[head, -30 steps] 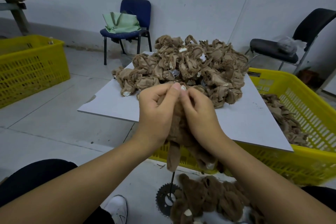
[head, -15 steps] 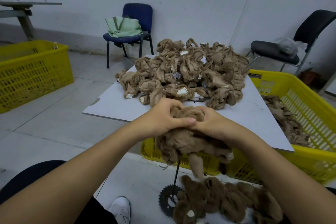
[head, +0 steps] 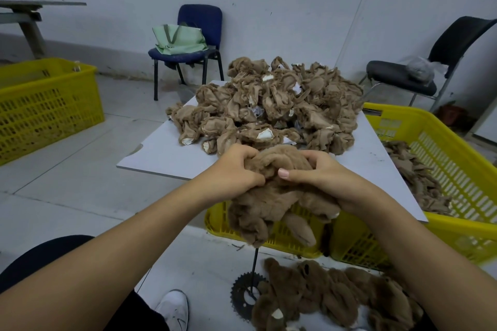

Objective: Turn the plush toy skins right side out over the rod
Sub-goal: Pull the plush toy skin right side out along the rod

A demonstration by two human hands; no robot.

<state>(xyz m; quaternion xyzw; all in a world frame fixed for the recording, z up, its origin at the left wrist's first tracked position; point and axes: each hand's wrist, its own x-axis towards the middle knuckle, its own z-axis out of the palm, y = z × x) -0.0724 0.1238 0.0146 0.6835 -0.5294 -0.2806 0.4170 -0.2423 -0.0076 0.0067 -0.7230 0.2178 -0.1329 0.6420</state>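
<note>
My left hand and right hand both grip one plush toy skin, fingers curled into the fur, right thumb pressed flat across the top. The skin sits bunched over the top of the rod, held in front of me just above the near edge of the white board. Only the lower rod shows, dropping to a toothed sprocket base on the floor; the tip is buried in fabric, so I can't tell how far it's pushed in.

Step, as I read it: mid-inversion, pulling the skin down over the rod. Most of what shows is already fuzzy brown pile, so the body looks largely turned. Limbs hang below my hands, one paler and smoother, maybe still unturned. Next move probably calls for a firm downward drag with both hands, then working the remaining limbs through and lifting the skin off.

The skin looks soft, floppy and thick-piled, with a small white patch near my right wrist.

Outward: a heap of inside-out skins, tan backing out, piled on the board. Turned skins lie on the floor beside the sprocket. A yellow crate under the board holds more skins.
</note>
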